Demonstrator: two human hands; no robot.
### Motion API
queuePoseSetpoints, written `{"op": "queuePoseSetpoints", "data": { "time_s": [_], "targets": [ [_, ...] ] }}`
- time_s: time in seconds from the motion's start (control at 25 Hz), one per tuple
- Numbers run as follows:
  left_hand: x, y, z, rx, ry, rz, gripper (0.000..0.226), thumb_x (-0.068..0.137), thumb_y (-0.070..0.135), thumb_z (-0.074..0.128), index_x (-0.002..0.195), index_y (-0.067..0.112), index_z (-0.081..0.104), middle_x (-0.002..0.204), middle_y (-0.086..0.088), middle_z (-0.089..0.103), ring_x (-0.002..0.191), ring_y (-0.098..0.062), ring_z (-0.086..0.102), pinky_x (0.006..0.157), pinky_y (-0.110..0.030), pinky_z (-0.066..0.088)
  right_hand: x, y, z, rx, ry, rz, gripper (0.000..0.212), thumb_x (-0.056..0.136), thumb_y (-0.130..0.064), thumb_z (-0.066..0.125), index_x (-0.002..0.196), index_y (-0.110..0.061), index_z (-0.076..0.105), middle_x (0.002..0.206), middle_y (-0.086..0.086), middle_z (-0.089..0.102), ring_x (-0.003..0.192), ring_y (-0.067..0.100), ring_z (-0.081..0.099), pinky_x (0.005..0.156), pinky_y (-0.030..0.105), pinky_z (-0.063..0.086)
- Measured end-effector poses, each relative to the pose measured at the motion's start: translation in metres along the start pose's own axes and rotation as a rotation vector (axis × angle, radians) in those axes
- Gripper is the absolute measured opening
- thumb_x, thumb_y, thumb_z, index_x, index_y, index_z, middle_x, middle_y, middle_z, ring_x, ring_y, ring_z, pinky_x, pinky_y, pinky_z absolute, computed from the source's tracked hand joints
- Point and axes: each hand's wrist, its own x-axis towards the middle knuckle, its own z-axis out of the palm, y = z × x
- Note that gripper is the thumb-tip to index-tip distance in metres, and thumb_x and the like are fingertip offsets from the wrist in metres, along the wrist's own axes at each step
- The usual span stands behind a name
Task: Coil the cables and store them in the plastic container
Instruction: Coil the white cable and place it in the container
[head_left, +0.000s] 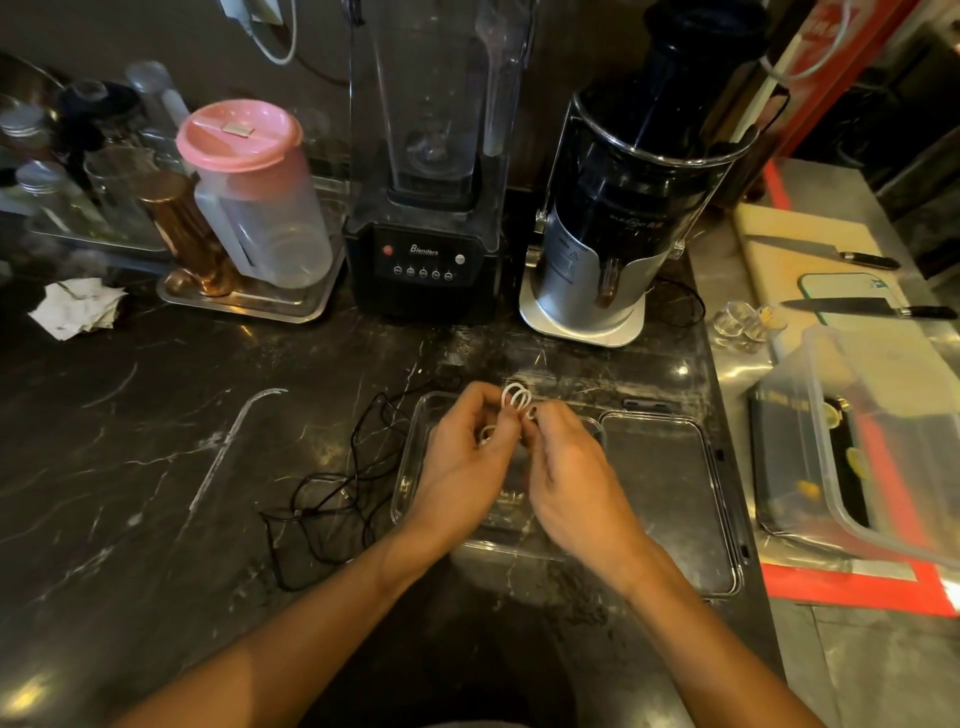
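We are pinching a small white cable (515, 397) between our left hand (462, 467) and right hand (574, 480) — its loops are standing up above the fingertips, over the clear plastic container (410, 467) on the dark counter (156, 441). A black cable (337, 488) is lying tangled just left of the container — its lid (670, 493) is resting to the right.

Two bare forearms are seen entering from the lower edge of the frame. No sleeves are visible at any point up to the frame edge. The left hand (462, 467) and the right hand (571, 483) are uncovered. The fingernails are cut short. Finer surface detail is obscured by dim lighting.
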Motion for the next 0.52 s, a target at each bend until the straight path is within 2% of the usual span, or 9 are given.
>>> {"op": "queuePoseSetpoints", "data": {
  "time_s": [0.08,0.2,0.32,0.4,0.52],
  "targets": [
    [0.001,0.001,0.0,0.004,-0.001,0.003,0.009,0.103,0.02,0.053,0.103,0.017,0.062,0.079,0.005,0.066,0.066,-0.004,0.058,0.056,-0.019,0.044,0.0,-0.001,-0.003,-0.016,-0.022,-0.03,0.013,0.108,-0.014,0.041,0.099,-0.019,0.049,0.09,-0.006,0.051,0.076,0.01,0.053,0.065,0.044,0.049],
    [0.002,-0.002,0.0,0.064,-0.015,0.022,0.013,0.105,0.023,0.049,0.1,0.015,0.058,0.069,0.002,0.059,0.056,-0.011,0.05,0.049,-0.032,0.041,0.002,-0.002,-0.008,-0.043,-0.074,-0.087,0.016,0.11,-0.023,0.035,0.096,-0.028,0.041,0.088,-0.009,0.047,0.075,0.011,0.051,0.064,0.042,0.046],
    [-0.001,-0.008,-0.001,0.187,-0.051,0.067,0.015,0.107,0.021,0.04,0.102,0.011,0.05,0.065,0.003,0.054,0.049,-0.006,0.045,0.043,-0.031,0.036,0.004,-0.004,-0.011,-0.068,-0.13,-0.116,0.018,0.11,-0.024,0.036,0.093,-0.029,0.042,0.085,-0.009,0.047,0.072,0.013,0.051,0.063,0.042,0.046],
    [-0.002,-0.009,-0.002,0.221,-0.079,0.093,0.015,0.107,0.023,0.037,0.106,0.011,0.046,0.068,0.002,0.055,0.05,-0.008,0.046,0.042,-0.036,0.038,0.006,-0.006,-0.013,0.016,-0.143,-0.079,0.02,0.11,-0.024,0.041,0.091,-0.026,0.047,0.081,-0.009,0.051,0.068,0.014,0.054,0.058,0.039,0.049],
    [0.0,-0.007,-0.005,0.17,-0.151,0.12,0.017,0.108,0.024,0.034,0.11,0.009,0.044,0.069,0.005,0.054,0.053,-0.013,0.047,0.045,-0.04,0.04,0.008,-0.005,-0.022,0.186,-0.164,0.06,0.018,0.108,-0.025,0.048,0.093,-0.02,0.056,0.074,-0.004,0.056,0.05,0.012,0.06,0.044,0.026,0.049]
  ]
}}
